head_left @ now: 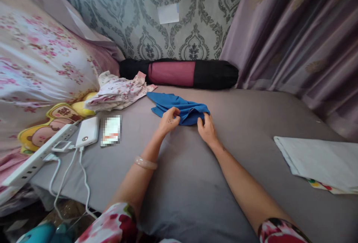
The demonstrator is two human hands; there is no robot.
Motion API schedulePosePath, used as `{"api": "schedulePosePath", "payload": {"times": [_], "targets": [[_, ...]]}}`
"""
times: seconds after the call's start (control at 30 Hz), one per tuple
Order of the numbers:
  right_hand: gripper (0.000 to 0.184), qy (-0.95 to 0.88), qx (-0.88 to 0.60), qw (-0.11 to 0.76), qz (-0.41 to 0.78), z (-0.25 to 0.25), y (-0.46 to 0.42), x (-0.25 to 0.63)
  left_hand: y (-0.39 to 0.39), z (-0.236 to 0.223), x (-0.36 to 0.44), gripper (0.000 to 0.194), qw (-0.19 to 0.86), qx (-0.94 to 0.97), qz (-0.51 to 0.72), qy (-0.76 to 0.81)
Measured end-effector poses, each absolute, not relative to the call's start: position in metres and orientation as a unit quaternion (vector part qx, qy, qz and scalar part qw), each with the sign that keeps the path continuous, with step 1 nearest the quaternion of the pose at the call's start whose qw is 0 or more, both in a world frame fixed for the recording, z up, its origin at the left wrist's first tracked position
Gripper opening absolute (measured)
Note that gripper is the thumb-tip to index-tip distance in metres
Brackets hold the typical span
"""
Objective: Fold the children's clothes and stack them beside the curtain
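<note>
A blue piece of cloth, perhaps a garment, lies bunched on the grey bed sheet; its folds conceal its exact kind. My left hand pinches its near edge, thumb and fingers closed. At the cloth's right end, my right hand grips the edge, with the fingertips partly hidden in the fabric. Between the two hands a fold of the cloth stands slightly raised. A pale bangle circles my left wrist.
Left: crumpled floral clothing, a yellow cushion, a white power strip, a white power bank with cables and a blurred-out object. Along the wall lies a black-and-pink roll. Folded white cloth is at right.
</note>
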State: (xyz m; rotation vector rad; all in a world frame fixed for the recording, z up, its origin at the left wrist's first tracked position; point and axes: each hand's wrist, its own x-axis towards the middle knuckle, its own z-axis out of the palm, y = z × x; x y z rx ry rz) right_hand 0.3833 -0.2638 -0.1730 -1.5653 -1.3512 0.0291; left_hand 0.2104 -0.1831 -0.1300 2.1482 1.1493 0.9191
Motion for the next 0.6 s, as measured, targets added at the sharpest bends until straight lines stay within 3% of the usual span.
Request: {"api": "schedulePosePath", "payload": {"times": [0.2,0.6], "targets": [[0.029,-0.531,-0.654,0.539,0.008,-0.171,-0.259,0.397,-0.183,-0.151,0.201,0.046,0.159,0.888,0.137,0.409],[0.049,-0.535,-0.628,0.560,-0.079,-0.142,-0.266,0.425,-0.173,-0.154,0.208,0.037,0.133,0.904,0.162,0.373]]}}
